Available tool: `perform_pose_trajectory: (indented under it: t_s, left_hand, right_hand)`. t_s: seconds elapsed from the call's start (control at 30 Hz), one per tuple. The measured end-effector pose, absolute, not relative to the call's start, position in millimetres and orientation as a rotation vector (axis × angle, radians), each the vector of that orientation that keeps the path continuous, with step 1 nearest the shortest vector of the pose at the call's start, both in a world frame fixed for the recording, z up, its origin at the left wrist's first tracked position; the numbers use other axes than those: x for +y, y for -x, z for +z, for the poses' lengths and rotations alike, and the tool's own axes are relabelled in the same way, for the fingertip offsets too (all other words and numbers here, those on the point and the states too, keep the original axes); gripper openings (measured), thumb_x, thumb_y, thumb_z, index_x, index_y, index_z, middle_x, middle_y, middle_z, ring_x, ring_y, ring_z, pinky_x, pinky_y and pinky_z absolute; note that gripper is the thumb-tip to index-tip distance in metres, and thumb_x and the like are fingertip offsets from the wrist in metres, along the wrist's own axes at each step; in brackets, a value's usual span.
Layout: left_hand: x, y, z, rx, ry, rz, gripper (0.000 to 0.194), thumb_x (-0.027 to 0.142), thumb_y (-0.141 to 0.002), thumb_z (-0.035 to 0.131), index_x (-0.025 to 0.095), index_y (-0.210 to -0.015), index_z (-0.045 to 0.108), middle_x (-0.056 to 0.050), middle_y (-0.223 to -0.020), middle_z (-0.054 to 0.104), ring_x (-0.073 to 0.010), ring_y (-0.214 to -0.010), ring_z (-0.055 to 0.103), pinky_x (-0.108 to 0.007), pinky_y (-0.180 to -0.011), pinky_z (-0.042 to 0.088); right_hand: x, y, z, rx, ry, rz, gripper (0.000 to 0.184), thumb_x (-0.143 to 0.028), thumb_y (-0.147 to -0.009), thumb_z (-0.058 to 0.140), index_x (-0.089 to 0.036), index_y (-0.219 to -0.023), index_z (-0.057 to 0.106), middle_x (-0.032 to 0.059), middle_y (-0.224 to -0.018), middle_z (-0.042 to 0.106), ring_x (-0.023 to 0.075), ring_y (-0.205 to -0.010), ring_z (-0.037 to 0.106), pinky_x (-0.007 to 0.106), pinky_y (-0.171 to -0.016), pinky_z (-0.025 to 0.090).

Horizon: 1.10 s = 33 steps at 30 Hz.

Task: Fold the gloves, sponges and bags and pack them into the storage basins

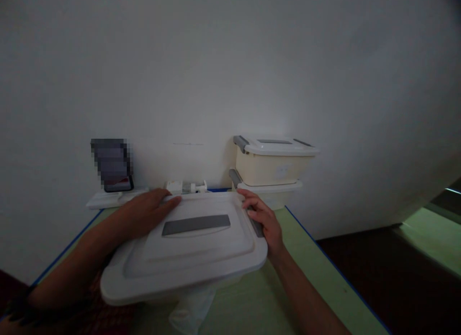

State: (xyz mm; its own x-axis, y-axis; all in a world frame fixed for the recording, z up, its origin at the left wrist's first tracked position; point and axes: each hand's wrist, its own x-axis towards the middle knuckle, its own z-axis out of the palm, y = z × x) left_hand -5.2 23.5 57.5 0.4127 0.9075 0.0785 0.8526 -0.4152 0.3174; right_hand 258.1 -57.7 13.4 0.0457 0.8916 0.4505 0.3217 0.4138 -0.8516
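Item 1: white lid (194, 260), rounded corners, with a raised panel; front and centre above the worktop (306, 272), tilted in my view, its left front corner nearest my camera. Inset grey handle strip (196, 224) across the middle; grey latch (256, 225) at the right end. What lies beneath is mostly hidden from me; a translucent plastic sheet or bag (192, 313) shows under the front edge.

Item 2: my left hand (149, 211), bare, laid over the far left part of the lid, thumb resting on top; dark band (21, 308) at the wrist. My right hand (264, 224), bare, at the right end, fingers bent and slightly parted over the latch. Both touch the lid; their undersides are out of my sight, so I cannot tell how firmly either is closed.

Item 3: two lidded boxes, stacked at the back right against the wall (201, 76). Upper box (272, 168), cream, white lid, grey latches; lower box (279, 198), partly covered by my right hand and the lid.

Item 4: white pump bottle (189, 187), lying on its side behind the lid.

Item 5: dark-framed device (118, 181), upright, image blurred, on a white base (103, 199), back left.

Item 6: worktop, pale green, blue edging.
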Motion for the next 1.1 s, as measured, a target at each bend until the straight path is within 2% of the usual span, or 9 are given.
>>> perform_pose_trajectory:
  t_s: [0.1,0.27,0.4,0.47,0.63,0.77,0.87,1.1]
  left_hand:
    - [25,4,57,1.555,-2.457,0.346,0.063,0.058,-0.083,0.025,0.011,-0.105,0.061,-0.018,-0.108,0.066,-0.0327,-0.1,0.062,-0.044,-0.093,0.043]
    - [22,3,57,1.557,-2.489,0.315,0.062,0.053,-0.085,0.023,0.008,-0.109,0.059,-0.018,-0.112,0.064,-0.0313,-0.104,0.06,-0.042,-0.096,0.041]
    - [19,2,59,1.546,-2.494,0.291,0.062,0.052,-0.086,0.021,0.008,-0.111,0.057,-0.018,-0.113,0.064,-0.0308,-0.104,0.06,-0.042,-0.095,0.042]
    - [19,3,60,1.538,-2.505,0.286,0.063,0.051,-0.086,0.021,0.007,-0.112,0.057,-0.018,-0.115,0.064,-0.0307,-0.105,0.06,-0.042,-0.095,0.043]
    - [21,5,58,1.542,-2.511,0.283,0.064,0.053,-0.087,0.02,0.009,-0.117,0.056,-0.017,-0.118,0.063,-0.0306,-0.108,0.06,-0.041,-0.096,0.042]
    - [21,5,59,1.541,-2.511,0.29,0.062,0.053,-0.087,0.021,0.01,-0.116,0.057,-0.015,-0.118,0.064,-0.0299,-0.108,0.06,-0.04,-0.096,0.043]
    - [19,5,60,1.527,-2.506,0.286,0.063,0.052,-0.088,0.021,0.01,-0.116,0.057,-0.016,-0.118,0.064,-0.0295,-0.107,0.06,-0.04,-0.096,0.042]
    - [21,6,59,1.513,-2.524,0.278,0.064,0.053,-0.088,0.021,0.008,-0.116,0.057,-0.017,-0.117,0.064,-0.0299,-0.106,0.061,-0.041,-0.095,0.043]
  right_hand:
    - [-58,-262,16,-1.509,1.137,0.759,0.031,-0.025,-0.075,0.049,-0.024,-0.106,0.052,0.0058,-0.142,0.043,0.0212,-0.13,0.04,0.036,-0.103,0.033]
    - [-63,-268,21,-1.453,1.172,0.989,0.045,-0.029,-0.075,0.058,-0.027,-0.118,0.046,0.0047,-0.145,0.036,0.0222,-0.129,0.04,0.036,-0.102,0.033]
    - [-65,-268,22,-1.372,1.206,1.145,0.055,-0.029,-0.073,0.06,-0.028,-0.125,0.043,0.0041,-0.134,0.047,0.0229,-0.107,0.055,0.035,-0.087,0.045]
    - [-65,-267,21,-1.336,1.219,1.173,0.057,-0.03,-0.071,0.061,-0.027,-0.126,0.044,0.0037,-0.127,0.052,0.0229,-0.101,0.057,0.034,-0.082,0.046]
    - [-62,-266,20,-1.282,1.221,1.126,0.058,-0.027,-0.067,0.062,-0.026,-0.123,0.05,0.0009,-0.127,0.055,0.0249,-0.11,0.052,0.034,-0.089,0.041]
    - [-59,-268,19,-1.256,1.225,1.084,0.06,-0.025,-0.064,0.063,-0.026,-0.124,0.054,-0.0003,-0.134,0.052,0.0255,-0.123,0.043,0.036,-0.103,0.03]
    - [-59,-270,18,-1.255,1.23,1.08,0.061,-0.026,-0.065,0.062,-0.026,-0.126,0.055,-0.001,-0.139,0.048,0.0257,-0.128,0.039,0.037,-0.107,0.024]
    - [-60,-272,20,-1.246,1.241,1.096,0.066,-0.027,-0.064,0.063,-0.026,-0.13,0.053,-0.0006,-0.138,0.05,0.0259,-0.13,0.039,0.039,-0.106,0.027]
